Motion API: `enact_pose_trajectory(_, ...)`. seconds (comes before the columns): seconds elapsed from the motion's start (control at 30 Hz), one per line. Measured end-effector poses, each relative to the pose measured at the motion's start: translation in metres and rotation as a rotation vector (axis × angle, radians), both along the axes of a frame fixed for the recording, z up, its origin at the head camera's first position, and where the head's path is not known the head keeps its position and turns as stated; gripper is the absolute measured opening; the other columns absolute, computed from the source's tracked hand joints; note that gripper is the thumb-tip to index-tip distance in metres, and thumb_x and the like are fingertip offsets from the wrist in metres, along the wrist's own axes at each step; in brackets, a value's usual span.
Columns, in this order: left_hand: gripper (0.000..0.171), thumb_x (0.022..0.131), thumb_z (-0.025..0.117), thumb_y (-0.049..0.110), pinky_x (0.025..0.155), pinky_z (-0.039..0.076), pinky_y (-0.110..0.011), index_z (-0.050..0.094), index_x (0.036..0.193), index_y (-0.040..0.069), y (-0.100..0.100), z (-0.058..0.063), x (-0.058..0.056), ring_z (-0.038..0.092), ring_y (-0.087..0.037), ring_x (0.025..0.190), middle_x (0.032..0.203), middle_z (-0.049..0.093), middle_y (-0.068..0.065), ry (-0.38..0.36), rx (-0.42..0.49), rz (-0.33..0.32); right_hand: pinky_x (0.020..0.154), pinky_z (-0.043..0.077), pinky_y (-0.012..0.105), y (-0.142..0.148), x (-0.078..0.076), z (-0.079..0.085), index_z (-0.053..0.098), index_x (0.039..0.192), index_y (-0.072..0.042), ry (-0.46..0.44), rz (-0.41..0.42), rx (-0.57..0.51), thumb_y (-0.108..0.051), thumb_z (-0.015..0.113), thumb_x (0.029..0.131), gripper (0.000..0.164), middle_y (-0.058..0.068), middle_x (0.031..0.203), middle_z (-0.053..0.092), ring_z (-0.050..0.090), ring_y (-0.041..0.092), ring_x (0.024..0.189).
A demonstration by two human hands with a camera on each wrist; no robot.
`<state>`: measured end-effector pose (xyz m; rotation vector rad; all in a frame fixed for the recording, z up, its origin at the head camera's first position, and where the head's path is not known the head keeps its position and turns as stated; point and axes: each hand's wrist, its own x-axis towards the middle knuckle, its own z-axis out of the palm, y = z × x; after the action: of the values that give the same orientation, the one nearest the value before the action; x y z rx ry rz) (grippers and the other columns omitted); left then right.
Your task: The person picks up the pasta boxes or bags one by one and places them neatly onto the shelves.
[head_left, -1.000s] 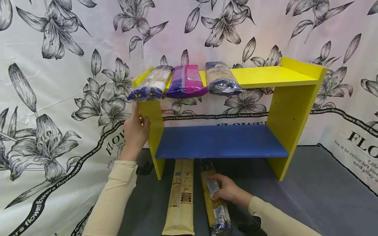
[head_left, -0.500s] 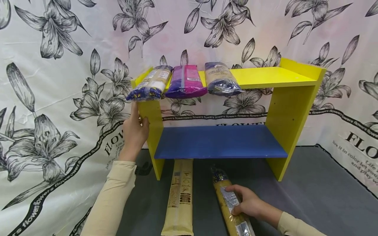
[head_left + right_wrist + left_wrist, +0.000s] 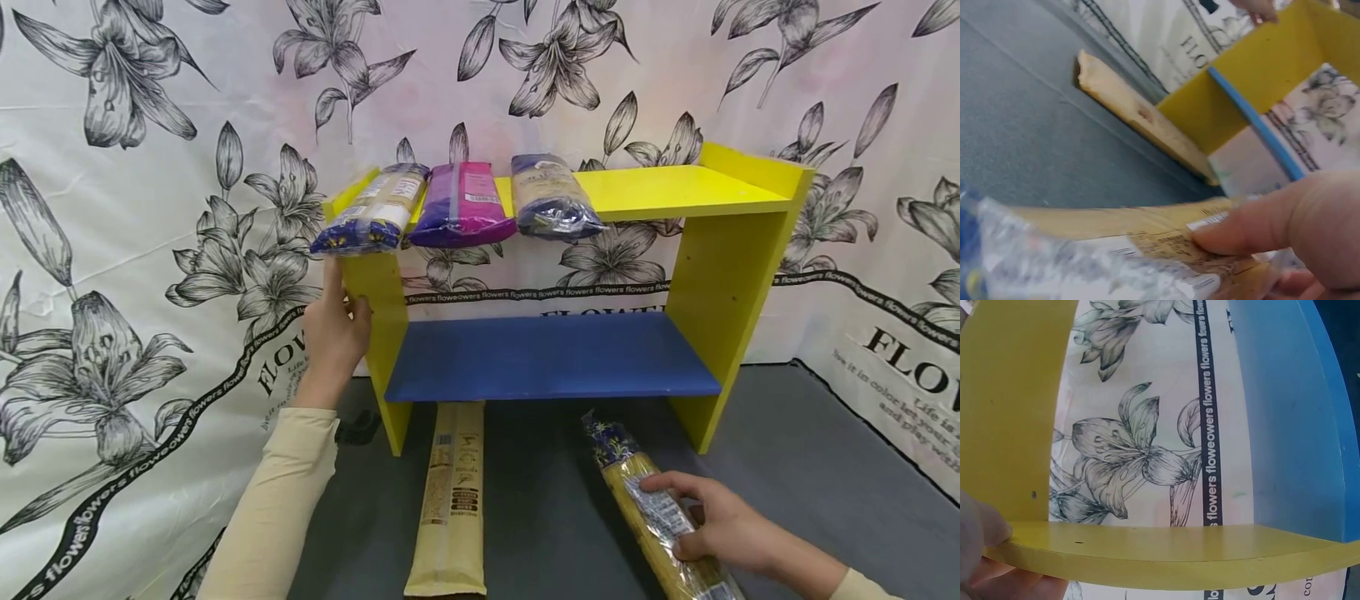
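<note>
My left hand (image 3: 333, 337) grips the front edge of the left side panel (image 3: 386, 308) of a yellow shelf unit with a blue middle board. In the left wrist view the thumb lies on the panel's inner face and the fingers go round outside. My right hand (image 3: 723, 525) holds a long pack of spaghetti (image 3: 637, 492) in clear film with a blue printed end, thumb on one side and fingers on the other. It slants above the dark tabletop, in front of the unit. The right wrist view shows the thumb pressing the pack's label (image 3: 1210, 222).
On the top board (image 3: 660, 192) lie a blue-and-beige packet (image 3: 375, 208), a pink-purple packet (image 3: 465, 204) and a clear-and-blue packet (image 3: 555, 196), overhanging its front. A long cream packet (image 3: 450, 517) lies partly under the blue board (image 3: 555, 358). Flower-printed cloth hangs behind.
My right hand has drawn the pack of spaghetti out from beneath the blue board, moving right and toward me, and turned it aslant. My left hand stays on the side panel.
</note>
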<state>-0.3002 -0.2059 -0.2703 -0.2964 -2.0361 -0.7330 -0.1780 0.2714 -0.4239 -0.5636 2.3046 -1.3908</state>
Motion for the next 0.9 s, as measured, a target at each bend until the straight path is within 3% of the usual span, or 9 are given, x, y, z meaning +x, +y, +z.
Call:
enact_pose_trajectory(0.1,0.075,0.094,0.050,-0.003,0.044,0.033,-0.031,0.027,0.162,0.019,0.000,0.000,0.001,0.042,-0.024,0.041,0.054,0.048,-0.017,-0.001,-0.001,0.001,0.086,0.053,0.028,0.015,0.003,0.009,0.052,0.145,-0.003,0.086,0.047,0.034,0.001,0.074,0.079,0.070,0.021,0.148,0.053,0.046,0.033,0.145)
enact_pose_trajectory(0.23,0.075,0.094,0.051,-0.003,0.044,0.033,-0.031,0.026,0.162,0.019,0.000,0.000,0.001,0.042,-0.024,0.041,0.054,0.048,-0.017,-0.012,0.000,-0.003,0.086,0.049,0.013,0.032,0.009,0.024,0.052,0.146,-0.005,0.145,0.052,0.012,0.000,0.073,0.082,0.068,-0.018,0.141,0.059,0.045,-0.021,0.122)
enact_pose_trajectory(0.33,0.075,0.094,0.051,-0.002,0.044,0.033,-0.031,0.026,0.162,0.020,0.000,0.000,0.001,0.041,-0.024,0.040,0.054,0.048,-0.017,-0.017,0.007,-0.008,0.085,0.050,0.014,0.042,0.012,0.041,0.049,0.149,-0.006,0.172,0.014,0.030,-0.001,0.073,0.084,0.069,-0.038,0.135,0.053,0.048,-0.021,0.119)
enact_pose_trajectory(0.47,0.075,0.094,0.051,-0.003,0.044,0.033,-0.030,0.027,0.162,0.021,0.000,-0.002,0.002,0.042,-0.024,0.041,0.054,0.047,-0.016,-0.028,0.017,-0.002,0.072,0.053,0.020,0.052,0.016,0.064,0.046,0.151,-0.009,0.260,-0.087,0.092,-0.003,0.076,0.085,0.073,-0.044,0.132,0.046,0.053,-0.017,0.113)
enact_pose_trajectory(0.53,0.075,0.094,0.051,-0.003,0.045,0.034,-0.030,0.028,0.162,0.021,0.000,-0.002,0.002,0.044,-0.025,0.042,0.055,0.049,-0.017,-0.032,0.016,0.006,0.059,0.048,0.023,0.055,0.020,0.075,0.046,0.152,-0.012,0.326,-0.151,0.101,-0.002,0.077,0.084,0.075,-0.044,0.132,0.044,0.055,-0.017,0.089)
enact_pose_trajectory(0.67,0.075,0.095,0.051,-0.002,0.045,0.035,-0.030,0.027,0.162,0.021,0.000,-0.001,0.001,0.046,-0.026,0.042,0.056,0.052,-0.019,-0.035,0.008,0.007,0.045,0.037,0.030,0.058,0.026,0.099,0.046,0.152,-0.024,0.461,-0.252,0.102,0.007,0.074,0.083,0.081,-0.043,0.135,0.039,0.038,0.009,0.050)
enact_pose_trajectory(0.8,0.074,0.095,0.051,-0.002,0.044,0.033,-0.030,0.028,0.161,0.020,0.000,0.001,0.002,0.044,-0.024,0.041,0.056,0.051,-0.019,-0.037,0.009,0.009,0.048,0.040,0.031,0.058,0.028,0.126,0.042,0.154,-0.029,0.535,-0.324,0.161,0.008,0.075,0.083,0.087,-0.041,0.135,0.034,0.052,0.002,0.061)
enact_pose_trajectory(0.87,0.072,0.094,0.051,-0.002,0.043,0.033,-0.030,0.029,0.160,0.019,0.001,0.001,0.001,0.043,-0.023,0.041,0.056,0.051,-0.018,-0.040,0.011,0.012,0.051,0.046,0.030,0.059,0.027,0.140,0.039,0.156,-0.028,0.543,-0.371,0.217,0.004,0.076,0.083,0.088,-0.026,0.145,0.038,0.060,-0.006,0.076)
enact_pose_trajectory(0.9,0.071,0.094,0.051,-0.002,0.043,0.033,-0.030,0.030,0.159,0.018,0.002,0.001,0.001,0.042,-0.022,0.041,0.056,0.050,-0.018,-0.041,0.013,0.013,0.053,0.048,0.028,0.059,0.028,0.147,0.038,0.158,-0.027,0.544,-0.388,0.238,0.003,0.077,0.084,0.089,-0.015,0.153,0.038,0.067,0.002,0.089)
